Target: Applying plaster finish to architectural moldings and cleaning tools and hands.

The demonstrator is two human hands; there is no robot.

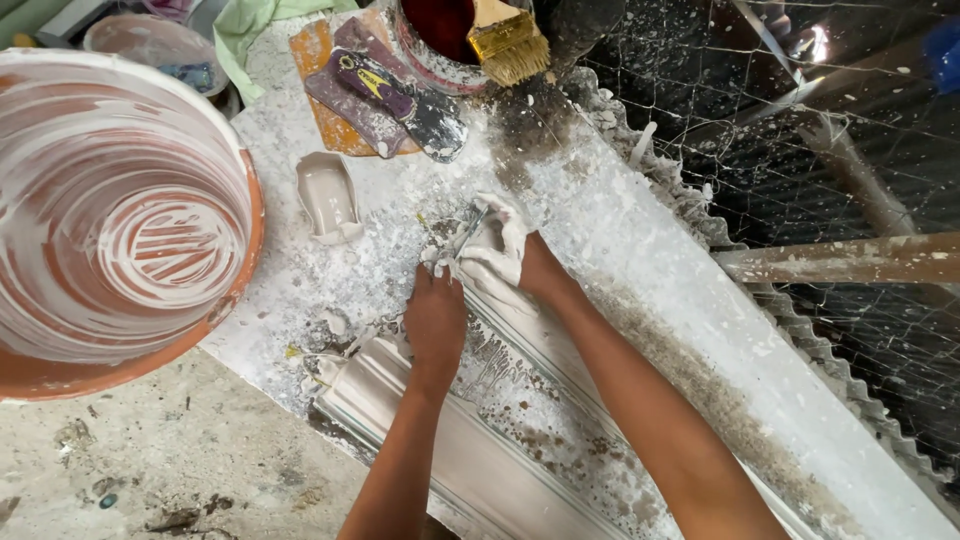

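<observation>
A long white plaster moulding (440, 440) lies diagonally on a plaster-spattered bench (640, 240). My left hand (435, 320) presses down on the moulding's upper end. My right hand (497, 245), coated in wet white plaster, is closed around a small metal scraping tool (470, 228) whose blade rests at the moulding's tip. Both forearms reach in from the bottom of the view. Wet plaster smears and crumbs surround the hands.
A big orange basin (120, 220) streaked with white plaster stands at left. A small plaster piece (328, 195), putty knives (400, 100), a red bucket (440, 30) with a brush (508, 40) and a green cloth (245, 25) lie behind. Wire mesh (800, 120) is at right.
</observation>
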